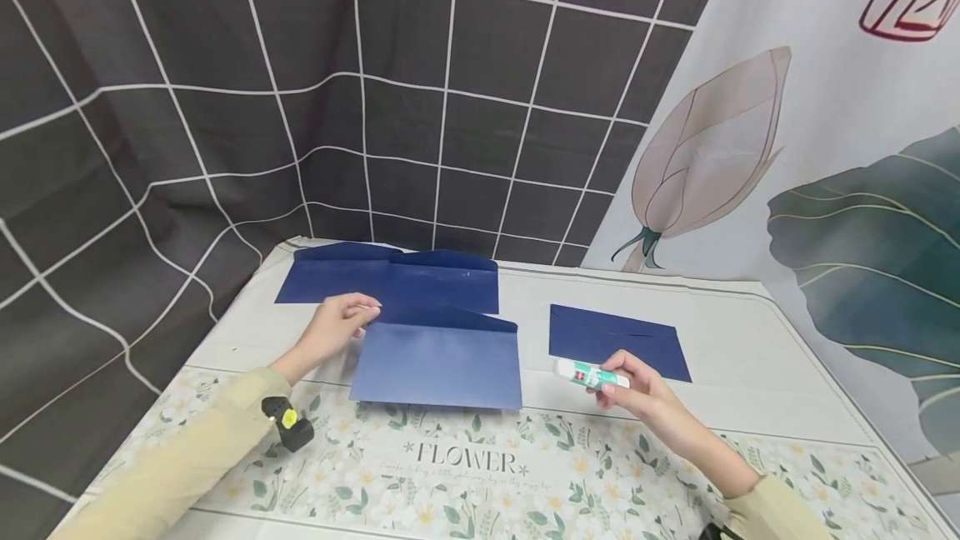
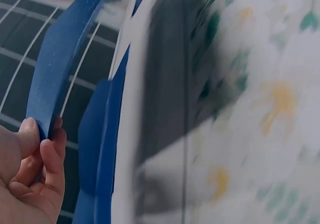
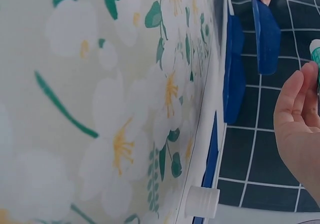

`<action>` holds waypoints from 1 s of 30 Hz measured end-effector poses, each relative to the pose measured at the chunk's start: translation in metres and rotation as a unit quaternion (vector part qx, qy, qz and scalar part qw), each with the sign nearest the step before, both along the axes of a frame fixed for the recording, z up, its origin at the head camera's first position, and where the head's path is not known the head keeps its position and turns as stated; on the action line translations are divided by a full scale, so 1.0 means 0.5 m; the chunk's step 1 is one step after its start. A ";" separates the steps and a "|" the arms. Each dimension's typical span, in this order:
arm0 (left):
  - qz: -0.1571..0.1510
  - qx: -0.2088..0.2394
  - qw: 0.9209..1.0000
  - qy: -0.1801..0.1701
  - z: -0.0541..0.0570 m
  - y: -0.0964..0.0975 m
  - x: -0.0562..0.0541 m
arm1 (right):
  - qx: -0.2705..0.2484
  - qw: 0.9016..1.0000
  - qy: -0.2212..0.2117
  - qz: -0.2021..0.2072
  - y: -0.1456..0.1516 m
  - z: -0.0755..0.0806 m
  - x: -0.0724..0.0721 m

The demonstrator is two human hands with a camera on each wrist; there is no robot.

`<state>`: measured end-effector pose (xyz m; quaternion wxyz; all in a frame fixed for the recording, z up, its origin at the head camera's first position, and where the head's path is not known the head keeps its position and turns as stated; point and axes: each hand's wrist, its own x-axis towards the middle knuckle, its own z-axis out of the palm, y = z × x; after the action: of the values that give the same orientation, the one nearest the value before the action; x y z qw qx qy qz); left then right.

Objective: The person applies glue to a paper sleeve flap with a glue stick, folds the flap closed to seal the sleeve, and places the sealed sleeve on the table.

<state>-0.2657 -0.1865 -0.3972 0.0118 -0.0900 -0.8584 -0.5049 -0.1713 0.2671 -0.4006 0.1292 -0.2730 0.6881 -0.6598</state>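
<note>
the left hand [image 1: 336, 326] pinches the upper left corner of a blue envelope [image 1: 438, 365], thumb against fingers, and holds it tilted up from the table [image 1: 720, 323]. its flap stands open along the far edge. the right hand [image 1: 647, 394] has its fingers and thumb curled round a glue stick [image 1: 591, 374], to the right of that envelope and apart from it; whether the stick is uncapped i cannot tell. a small white ribbed cylinder [image 3: 202, 202], perhaps a cap, shows in the right wrist view.

beyond the left hand, two more envelopes [image 1: 450, 283] lie side by side, flaps open. just behind the right hand lies another envelope [image 1: 617, 340], its flap apparently folded down. a flowered table cover runs toward the near side, and a dark checked curtain [image 1: 405, 115] hangs behind.

the step in hand looks like readying the lifted envelope for glue. the next move would seem to call for steadying it and bringing the stick to its flap.
</note>
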 end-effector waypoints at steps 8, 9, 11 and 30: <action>-0.028 -0.013 1.000 0.006 -0.021 0.071 0.028 | -0.011 1.000 -0.004 0.000 0.003 0.001 0.004; -0.032 -0.015 0.999 0.008 -0.024 0.079 0.029 | -0.012 1.000 -0.004 0.000 0.004 0.001 0.004; -0.040 -0.018 0.999 0.010 -0.032 0.094 0.031 | -0.010 1.000 -0.005 -0.001 0.004 0.001 0.005; -0.127 -0.039 0.991 0.000 -0.083 0.177 0.060 | 0.007 0.999 -0.034 -0.013 0.009 -0.002 0.013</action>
<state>-0.2355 -0.0979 -0.4387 -0.0560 -0.1981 -0.8593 -0.4682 -0.1646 0.2717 -0.4015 0.1460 -0.2399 0.6917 -0.6653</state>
